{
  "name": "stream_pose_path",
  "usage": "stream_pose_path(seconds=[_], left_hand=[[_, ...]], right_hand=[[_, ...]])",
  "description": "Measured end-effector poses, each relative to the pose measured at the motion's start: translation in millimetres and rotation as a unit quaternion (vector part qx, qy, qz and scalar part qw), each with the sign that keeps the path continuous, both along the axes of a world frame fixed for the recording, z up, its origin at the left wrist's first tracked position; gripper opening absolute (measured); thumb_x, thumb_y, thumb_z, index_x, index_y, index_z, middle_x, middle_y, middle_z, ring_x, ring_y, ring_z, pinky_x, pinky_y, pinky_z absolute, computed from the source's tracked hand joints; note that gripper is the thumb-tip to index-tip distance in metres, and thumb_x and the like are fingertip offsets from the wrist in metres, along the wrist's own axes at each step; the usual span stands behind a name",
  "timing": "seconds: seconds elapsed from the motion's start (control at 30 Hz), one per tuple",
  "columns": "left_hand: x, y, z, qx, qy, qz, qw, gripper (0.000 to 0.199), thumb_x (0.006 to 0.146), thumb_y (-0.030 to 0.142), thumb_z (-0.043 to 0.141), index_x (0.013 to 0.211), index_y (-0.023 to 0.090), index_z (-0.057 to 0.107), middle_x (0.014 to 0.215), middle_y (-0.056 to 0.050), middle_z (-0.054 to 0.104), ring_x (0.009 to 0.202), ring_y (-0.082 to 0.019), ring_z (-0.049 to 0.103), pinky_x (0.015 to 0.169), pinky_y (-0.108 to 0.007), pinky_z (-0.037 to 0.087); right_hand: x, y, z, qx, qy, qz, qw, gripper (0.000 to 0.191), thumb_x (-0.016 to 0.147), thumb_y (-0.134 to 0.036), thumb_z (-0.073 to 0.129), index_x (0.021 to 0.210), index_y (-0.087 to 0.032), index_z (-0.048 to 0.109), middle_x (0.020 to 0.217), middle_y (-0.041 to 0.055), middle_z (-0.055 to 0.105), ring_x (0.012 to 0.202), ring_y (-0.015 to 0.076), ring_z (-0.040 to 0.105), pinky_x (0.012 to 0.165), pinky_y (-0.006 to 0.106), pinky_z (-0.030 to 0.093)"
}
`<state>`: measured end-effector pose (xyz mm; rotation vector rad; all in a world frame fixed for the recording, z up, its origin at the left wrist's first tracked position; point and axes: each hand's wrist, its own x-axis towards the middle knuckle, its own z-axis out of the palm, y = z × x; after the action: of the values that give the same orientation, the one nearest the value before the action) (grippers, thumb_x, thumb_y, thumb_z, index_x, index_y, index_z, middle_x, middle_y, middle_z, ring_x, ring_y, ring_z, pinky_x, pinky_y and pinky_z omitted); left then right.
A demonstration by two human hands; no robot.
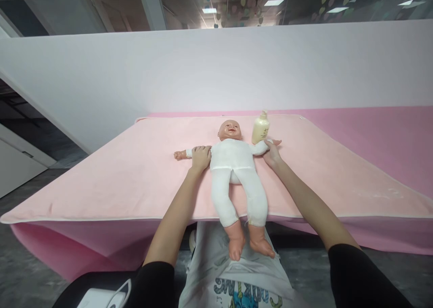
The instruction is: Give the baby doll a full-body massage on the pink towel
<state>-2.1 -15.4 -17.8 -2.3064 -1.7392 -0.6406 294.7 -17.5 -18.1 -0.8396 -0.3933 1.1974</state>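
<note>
Head view. The doll (pixel 233 154) lies face-up on the pink towel (pixel 149 172), feet past the near edge, above the person's light garment (pixel 233 274). The right hand (pixel 272 156) is closed around one forearm near the wrist; the left hand (pixel 201 157) lies over the other arm, its fingers partly hidden, so whether it clamps cannot be told. Possible faults: a swing of the right-held arm could topple the bottle (pixel 260 130) just beyond it; a pull nearward could slide the overhanging doll off.
</note>
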Motion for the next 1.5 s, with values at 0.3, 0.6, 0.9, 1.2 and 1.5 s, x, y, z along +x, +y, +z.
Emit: stream_pose_path(seconds=[0.3, 0.6, 0.9, 1.2, 1.5], left_hand=[[0.6, -1.1, 1.1, -0.002, -0.002, 0.0, 1.0, 0.036, 0.089, 0.024, 0.034, 0.112, 0.019, 0.061, 0.106, -0.01, 0.066, 0.102, -0.026, 0.055, 0.091, -0.041, 0.032], [1.1, -2.1, 2.2, -0.002, 0.003, 0.002, 1.0, 0.036, 0.089, 0.024, 0.034, 0.112, 0.019, 0.061, 0.106, -0.011, 0.066, 0.102, -0.027, 0.055, 0.091, -0.04, 0.032], [0.9, -1.2, 1.5, 0.002, 0.004, 0.002, 1.0, 0.036, 0.089, 0.024, 0.034, 0.111, 0.019, 0.061, 0.105, -0.011, 0.066, 0.102, -0.026, 0.055, 0.091, -0.04, 0.032], [1.1, -2.8, -0.7, -0.003, 0.004, 0.0, 1.0, 0.036, 0.089, 0.024, 0.034, 0.112, 0.02, 0.061, 0.106, -0.011, 0.066, 0.103, -0.027, 0.055, 0.091, -0.041, 0.033], [7.4, -48.7, 49.8, 0.092, -0.097, -0.053, 0.99, 0.037, 0.083, 0.021, 0.043, 0.118, 0.02, 0.058, 0.132, -0.013, 0.051, 0.126, -0.029, 0.041, 0.104, -0.049, 0.03]], right_hand=[[-1.7, -4.7, 5.4, -0.006, -0.002, 0.006, 1.0, 0.011, 0.078, -0.016, 0.058, 0.087, -0.02, 0.056, 0.102, 0.003, 0.065, 0.103, 0.0139, 0.06, 0.095, 0.032, 0.049], [-1.2, -3.1, 4.6, -0.015, 0.002, -0.002, 1.0, 0.01, 0.077, -0.016, 0.059, 0.087, -0.02, 0.057, 0.105, 0.0038, 0.064, 0.104, 0.0136, 0.059, 0.097, 0.032, 0.047], [-0.3, -1.8, 3.1, -0.011, -0.008, -0.001, 1.0, 0.014, 0.076, -0.016, 0.059, 0.089, -0.02, 0.057, 0.101, 0.0033, 0.065, 0.105, 0.0138, 0.06, 0.096, 0.032, 0.048], [-0.3, 0.6, 0.7, -0.008, -0.001, -0.006, 1.0, 0.012, 0.076, -0.016, 0.059, 0.087, -0.02, 0.057, 0.102, 0.0029, 0.065, 0.102, 0.0134, 0.061, 0.096, 0.032, 0.048], [-2.5, -0.3, 2.0, 0.0, -0.009, -0.007, 1.0, 0.011, 0.077, -0.015, 0.058, 0.087, -0.02, 0.058, 0.099, 0.0016, 0.066, 0.101, 0.0128, 0.061, 0.096, 0.03, 0.049]])
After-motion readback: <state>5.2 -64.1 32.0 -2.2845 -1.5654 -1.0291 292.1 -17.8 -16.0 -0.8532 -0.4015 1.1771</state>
